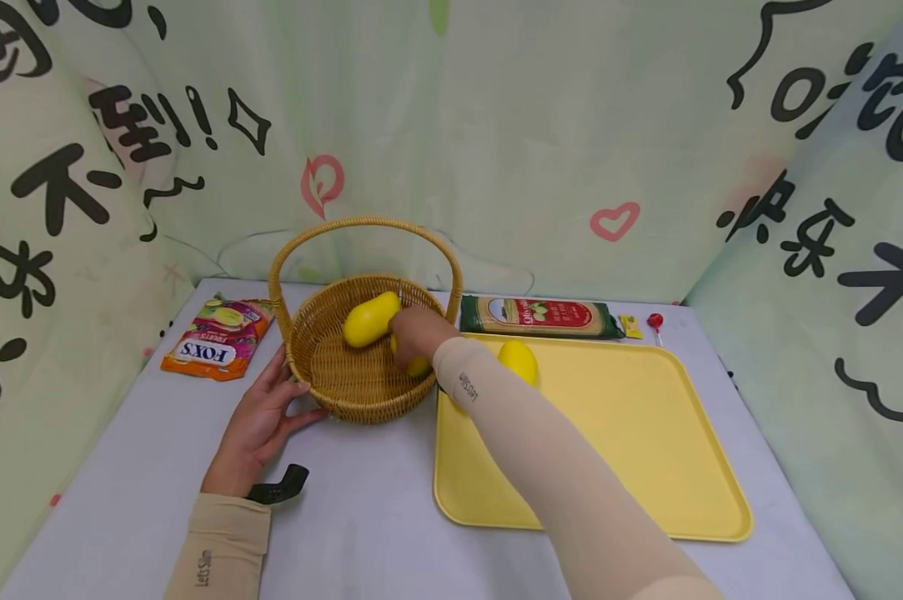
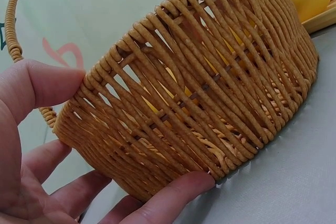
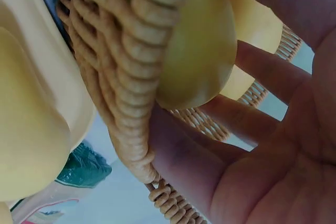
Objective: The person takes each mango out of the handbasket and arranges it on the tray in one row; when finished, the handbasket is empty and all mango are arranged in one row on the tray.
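Head: shows one yellow fruit [image 1: 372, 319] inside the basket [image 1: 346, 375], the right hand [image 1: 421, 332] at a second fruit [image 1: 418, 367] inside right, a third [image 1: 519, 360] on the tray [image 1: 609, 442], the left hand [image 1: 259, 421] near left.

Left wrist: shows fingers spread apart, touching the wall.

Right wrist: shows fingers apart about the second fruit; cannot tell whether gripping. Looks like loading; probably calls for releasing, then fetching the third.

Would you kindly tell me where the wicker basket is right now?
In the head view, the wicker basket is left of centre, between the orange Fox's bag and the yellow tray, the left hand holding its side.
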